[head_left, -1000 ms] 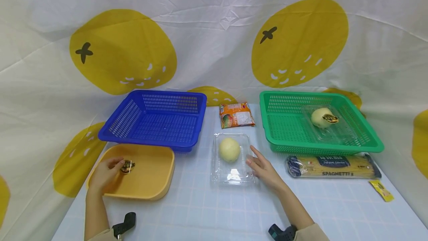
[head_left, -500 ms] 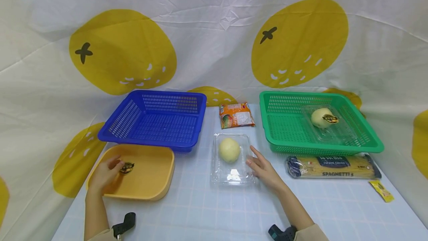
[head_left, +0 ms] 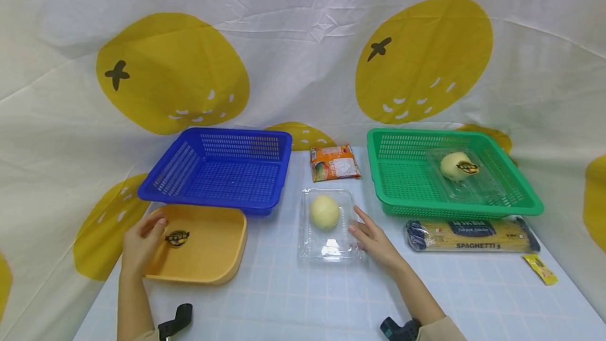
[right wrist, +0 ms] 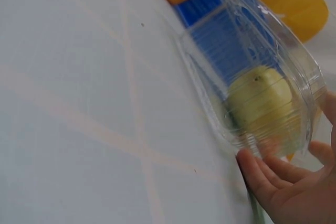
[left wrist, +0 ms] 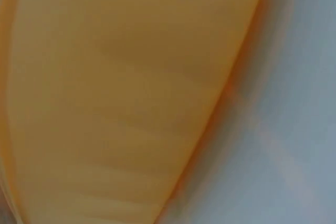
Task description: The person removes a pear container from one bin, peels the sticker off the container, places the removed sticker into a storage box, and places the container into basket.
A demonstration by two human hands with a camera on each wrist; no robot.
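In the yellow tray [head_left: 203, 246] a black-and-gold oval sticker [head_left: 177, 239] shows just below the left hand's [head_left: 142, 243] fingertips. That hand has thumb and forefinger close together over the tray's left side; I cannot tell whether they pinch the sticker's edge. The left wrist view catches only the blurred tray wall [left wrist: 121, 98]. At mid-table sits a clear plastic clamshell box [head_left: 314, 246] around a pale yellow-green, apple-like fruit [head_left: 325, 212]. My right hand [head_left: 376, 243] rests its extended fingers against the box's right side, its fingertips [right wrist: 247, 161] at the edge in the right wrist view.
Behind the tray stands a blue basket [head_left: 281, 172]. A green basket [head_left: 393, 207] at back right bears another boxed fruit [head_left: 452, 167] with a matching sticker. An orange packet [head_left: 335, 163], a spaghetti bag [head_left: 473, 236] and a small yellow packet [head_left: 541, 270] lie around.
The left hand has shifted up and left in the head view, away from the sticker's middle; the sticker sits slightly further left and more of it shows. Right hand and box have stayed put.
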